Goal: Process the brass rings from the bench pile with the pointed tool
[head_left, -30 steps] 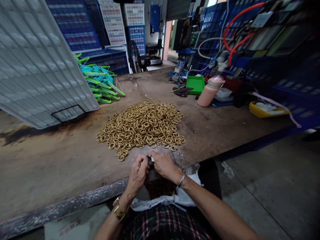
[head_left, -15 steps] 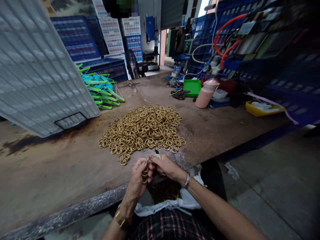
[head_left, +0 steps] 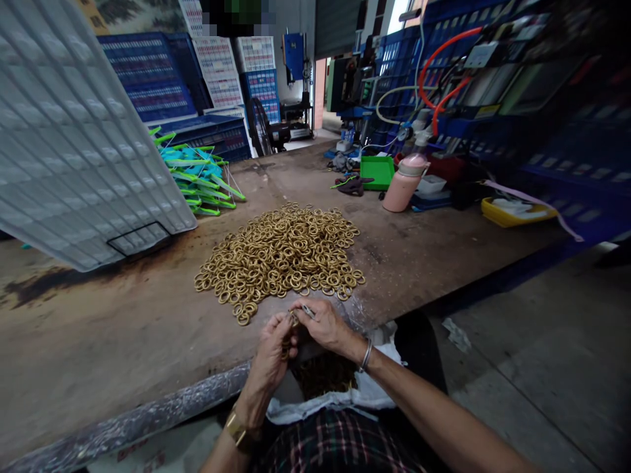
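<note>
Small tool (head_left: 308, 311) in the right hand (head_left: 328, 328) has tipped lower, flatter over the fingers, since the last frame. Right fingers closed around it, fingertips meeting the left's at a ring (head_left: 294, 316). Left hand (head_left: 273, 348) curled, fingers clamped on gold rings (head_left: 285, 349), count unclear. Ring pile (head_left: 283, 253) on the table (head_left: 162, 328) just beyond both hands; open bag (head_left: 315, 408) below them.

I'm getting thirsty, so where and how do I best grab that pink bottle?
Probably around the pink bottle's body, below the lid, from the near side. The body looks rounded and upright, and that side faces you; the green tray sits to its left, the white container to its right.
</note>
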A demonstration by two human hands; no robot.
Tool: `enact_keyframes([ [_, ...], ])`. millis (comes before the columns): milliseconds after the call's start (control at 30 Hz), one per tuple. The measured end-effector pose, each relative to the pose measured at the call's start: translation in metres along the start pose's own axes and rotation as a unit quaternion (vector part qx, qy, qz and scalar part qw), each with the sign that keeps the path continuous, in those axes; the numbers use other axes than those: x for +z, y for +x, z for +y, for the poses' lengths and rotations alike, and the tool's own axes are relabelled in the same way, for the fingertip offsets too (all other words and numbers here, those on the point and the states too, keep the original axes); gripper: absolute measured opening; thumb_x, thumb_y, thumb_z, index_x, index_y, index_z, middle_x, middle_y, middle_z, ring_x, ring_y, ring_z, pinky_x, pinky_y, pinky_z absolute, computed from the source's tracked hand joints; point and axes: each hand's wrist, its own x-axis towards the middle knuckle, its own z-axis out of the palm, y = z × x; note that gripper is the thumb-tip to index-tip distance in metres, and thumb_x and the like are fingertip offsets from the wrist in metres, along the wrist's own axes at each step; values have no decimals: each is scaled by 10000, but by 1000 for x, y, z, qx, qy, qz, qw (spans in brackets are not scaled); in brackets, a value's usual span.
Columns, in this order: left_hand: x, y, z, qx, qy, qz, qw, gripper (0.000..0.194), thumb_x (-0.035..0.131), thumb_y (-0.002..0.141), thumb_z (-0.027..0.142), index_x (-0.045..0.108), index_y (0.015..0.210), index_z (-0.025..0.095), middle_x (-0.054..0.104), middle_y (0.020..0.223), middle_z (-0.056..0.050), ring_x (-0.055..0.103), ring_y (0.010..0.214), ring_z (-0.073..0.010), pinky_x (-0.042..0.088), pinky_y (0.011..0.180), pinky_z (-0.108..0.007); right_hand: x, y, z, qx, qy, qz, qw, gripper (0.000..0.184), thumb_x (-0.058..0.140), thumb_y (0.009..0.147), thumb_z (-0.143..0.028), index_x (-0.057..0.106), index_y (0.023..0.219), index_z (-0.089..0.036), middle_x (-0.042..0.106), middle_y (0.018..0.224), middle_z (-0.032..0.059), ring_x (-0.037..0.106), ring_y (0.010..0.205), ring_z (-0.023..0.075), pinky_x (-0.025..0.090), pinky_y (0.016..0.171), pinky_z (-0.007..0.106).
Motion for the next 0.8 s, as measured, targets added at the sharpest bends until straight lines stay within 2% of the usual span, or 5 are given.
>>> enact_keyframes([
  [100, 1, 1, 0, -11, 6, -7, 1000, 350, 712, 640, 414, 516, 774, 157, 487, 590, 60, 416, 446, -29, 260, 375, -126, 1, 1, -2, 15, 17, -2, 1000, 166, 456, 837, -230, 615, 870, -192, 639, 817, 10, 565, 762, 133, 412, 717, 234],
  [267, 2, 4, 2, -44, -62, 18, 997, 360, 748, 599, 353, 514, 790, 157, 503, 594, 58, 431, 436, -22, 258, 369, -113, 5, 0, -1, 79, 65, 34, 994, 175, 472, 823, -270, 601, 898, -177, 614, 798, -5, 540, 736, 122, 413, 687, 222],
  [433, 0, 7, 6, -78, -116, 3, 990, 310, 739, 590, 271, 501, 748, 149, 493, 566, 60, 417, 402, -14, 224, 343, -101, 6, -3, 1, 73, 87, -6, 994, 227, 513, 807, -269, 596, 1004, -191, 623, 851, -5, 559, 759, 122, 429, 722, 231],
  [567, -2, 8, 9, -100, -111, 1, 989, 243, 691, 627, 233, 487, 733, 155, 492, 539, 56, 415, 378, -19, 208, 334, -97, 7, -3, 1, 77, 120, -48, 989, 247, 501, 820, -287, 595, 1027, -189, 626, 767, -12, 572, 698, 121, 442, 675, 230],
  [800, -4, 8, 14, -158, -115, 2, 981, 162, 620, 676, 165, 474, 747, 163, 479, 522, 50, 405, 355, -23, 196, 330, -92, 4, -2, -2, 88, 140, -49, 985, 231, 517, 790, -289, 613, 961, -167, 603, 702, -16, 552, 653, 122, 429, 638, 227],
])
